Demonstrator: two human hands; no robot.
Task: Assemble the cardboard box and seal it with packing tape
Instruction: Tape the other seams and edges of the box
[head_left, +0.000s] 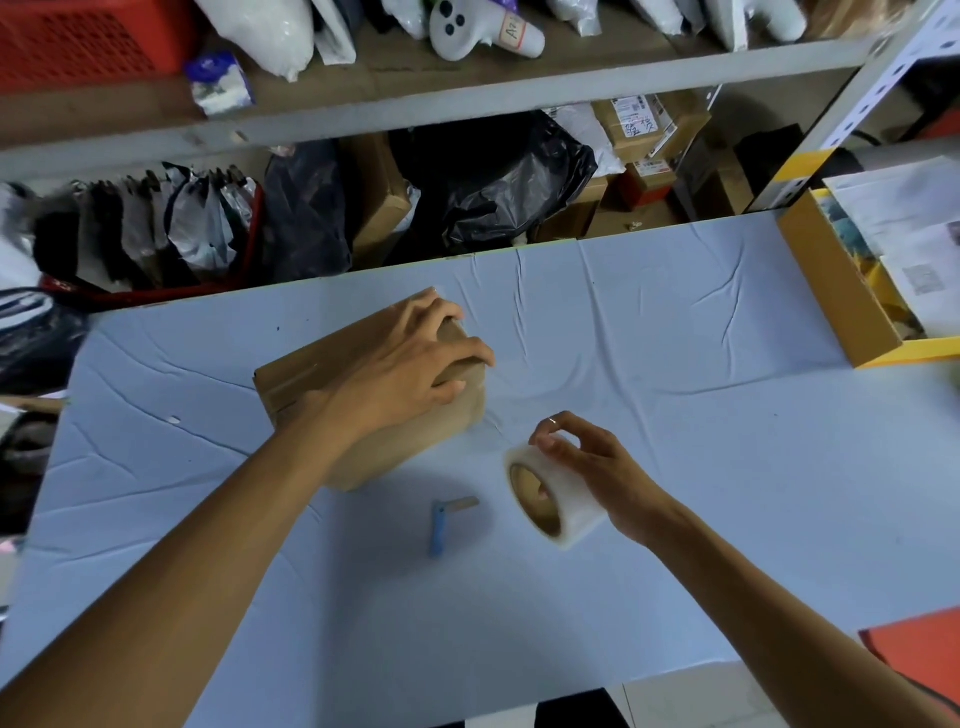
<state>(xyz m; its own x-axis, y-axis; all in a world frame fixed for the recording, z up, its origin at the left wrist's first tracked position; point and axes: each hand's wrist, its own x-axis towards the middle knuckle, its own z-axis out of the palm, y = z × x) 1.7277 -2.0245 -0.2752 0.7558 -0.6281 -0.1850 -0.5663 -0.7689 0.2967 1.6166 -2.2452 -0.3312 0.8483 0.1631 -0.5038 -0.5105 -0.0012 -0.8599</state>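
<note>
Head view looks down on a table (675, 467) covered with a creased pale blue sheet, which fills most of the scene. Beyond its far edge stands a grey metal shelf unit (467, 98) crowded with white bags, black bags and small cartons. At the far right of the table sits a yellow-edged open carton (836, 291) holding papers.

Left of the table's middle lies the cardboard box (291, 379), brown, closed, with strips of clear tape showing along its top. The left hand (410, 369) lies flat over the box's right far corner, fingers spread and curled down over the edges, pressing rather than clasping it.

Just right of the box, near its near right corner, the roll of packing tape (566, 499) is tilted on edge, its brown core facing left and toward the viewer. The right hand (592, 467) grips the roll from the right side, palm against its outer face, while the thumb and forefinger are pinched together at the roll's far rim; whether a tape end is between them cannot be told.

Smallest, a blue-handled cutter (441, 525) lies on the sheet between the box and the roll, nearer the viewer, touching neither.
</note>
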